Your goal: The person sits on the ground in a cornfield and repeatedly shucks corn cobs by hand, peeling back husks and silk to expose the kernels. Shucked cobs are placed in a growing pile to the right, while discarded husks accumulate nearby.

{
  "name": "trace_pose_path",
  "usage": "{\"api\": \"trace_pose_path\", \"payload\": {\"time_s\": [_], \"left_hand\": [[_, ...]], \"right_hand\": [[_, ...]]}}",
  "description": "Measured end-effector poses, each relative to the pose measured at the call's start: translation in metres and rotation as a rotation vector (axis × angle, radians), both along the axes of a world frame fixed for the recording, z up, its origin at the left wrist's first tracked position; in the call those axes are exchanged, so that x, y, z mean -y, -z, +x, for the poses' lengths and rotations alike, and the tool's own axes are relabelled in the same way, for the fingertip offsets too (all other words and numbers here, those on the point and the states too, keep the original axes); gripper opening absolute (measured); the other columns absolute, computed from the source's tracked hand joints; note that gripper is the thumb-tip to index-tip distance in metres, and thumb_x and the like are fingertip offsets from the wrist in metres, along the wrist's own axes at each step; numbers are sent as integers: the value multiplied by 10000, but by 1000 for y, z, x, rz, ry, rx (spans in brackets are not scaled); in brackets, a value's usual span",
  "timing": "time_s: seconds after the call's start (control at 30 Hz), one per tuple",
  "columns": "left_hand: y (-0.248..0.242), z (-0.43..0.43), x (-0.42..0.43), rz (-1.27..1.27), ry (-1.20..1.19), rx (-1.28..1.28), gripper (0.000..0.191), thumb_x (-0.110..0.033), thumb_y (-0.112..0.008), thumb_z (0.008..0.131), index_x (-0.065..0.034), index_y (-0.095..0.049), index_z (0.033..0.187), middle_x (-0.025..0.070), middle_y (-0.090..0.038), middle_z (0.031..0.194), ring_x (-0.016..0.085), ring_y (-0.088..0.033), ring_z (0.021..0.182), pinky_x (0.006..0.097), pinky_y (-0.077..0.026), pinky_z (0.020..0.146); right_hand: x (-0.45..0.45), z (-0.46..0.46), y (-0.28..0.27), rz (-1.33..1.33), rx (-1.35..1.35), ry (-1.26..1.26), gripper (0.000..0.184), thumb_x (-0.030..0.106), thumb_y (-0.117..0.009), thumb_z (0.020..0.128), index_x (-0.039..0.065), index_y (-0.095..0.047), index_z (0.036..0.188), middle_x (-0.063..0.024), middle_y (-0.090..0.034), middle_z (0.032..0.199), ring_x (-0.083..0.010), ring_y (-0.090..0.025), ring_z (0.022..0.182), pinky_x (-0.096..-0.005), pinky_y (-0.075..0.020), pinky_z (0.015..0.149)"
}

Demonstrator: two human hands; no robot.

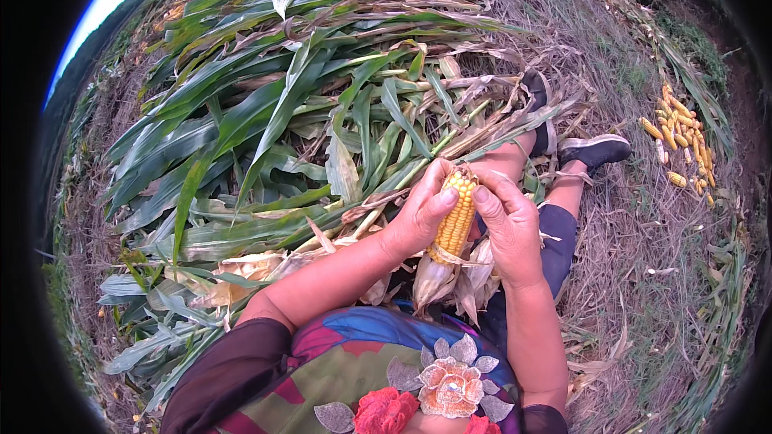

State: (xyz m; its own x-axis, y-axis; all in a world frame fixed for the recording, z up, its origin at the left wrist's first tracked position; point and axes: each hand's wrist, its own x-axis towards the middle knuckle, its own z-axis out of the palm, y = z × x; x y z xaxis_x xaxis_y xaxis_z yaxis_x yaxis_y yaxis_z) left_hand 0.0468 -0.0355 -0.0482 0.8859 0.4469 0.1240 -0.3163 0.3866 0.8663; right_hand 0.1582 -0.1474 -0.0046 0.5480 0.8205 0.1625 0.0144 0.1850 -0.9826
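Between my two hands is an ear of yellow corn (453, 220), its kernels bare and its top end pointing away from my body. My left hand (427, 211) grips the upper left side of the ear, thumb on the kernels. On the upper right side, my right hand (509, 217) holds it with the thumb pressed near the tip. Pale corn husk (435, 280) wraps the lower end of the ear, with a strip of it across the kernels. More dry husks (479, 274) hang beside it over my lap.
A broad heap of cut corn stalks with green leaves (241, 126) covers the ground ahead and left. My legs, in dark shoes (594, 150), stretch forward beside it. At the right, a pile of husked corn ears (684, 126) lies on dry straw (639, 277).
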Motion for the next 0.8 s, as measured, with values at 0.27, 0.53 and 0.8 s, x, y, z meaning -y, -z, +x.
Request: {"api": "trace_pose_path", "payload": {"time_s": [0.27, 0.53, 0.8], "left_hand": [[35, -11, 10, 186, 20, -156, 573, -464, -787, 821, -53, -496, 1095, 37, -546, 968, 113, -520, 905, 295, -467, 829], [33, -13, 5, 420, 24, -281, 656, -331, -908, 727, -50, -480, 1137, 54, -565, 1023, 114, -555, 963, 285, -485, 855], [24, -23, 9, 446, 62, -248, 774, -262, -946, 684, -68, -395, 1191, 69, -511, 1128, 143, -522, 1065, 330, -463, 939]], "right_hand": [[11, -14, 35, 66, -285, 139, 121, 104, -665, 979, -9, -704, 999, -6, -694, 933, -70, -602, 853, -229, -494, 812], [16, -15, 31, 59, -165, 99, 133, 86, -626, 983, -26, -680, 1028, -86, -711, 1023, -122, -646, 908, -273, -507, 876], [13, -17, 44, 130, -611, 172, 190, 159, -633, 998, -1, -601, 1093, -109, -691, 1016, -201, -687, 882, -317, -565, 847]]}}
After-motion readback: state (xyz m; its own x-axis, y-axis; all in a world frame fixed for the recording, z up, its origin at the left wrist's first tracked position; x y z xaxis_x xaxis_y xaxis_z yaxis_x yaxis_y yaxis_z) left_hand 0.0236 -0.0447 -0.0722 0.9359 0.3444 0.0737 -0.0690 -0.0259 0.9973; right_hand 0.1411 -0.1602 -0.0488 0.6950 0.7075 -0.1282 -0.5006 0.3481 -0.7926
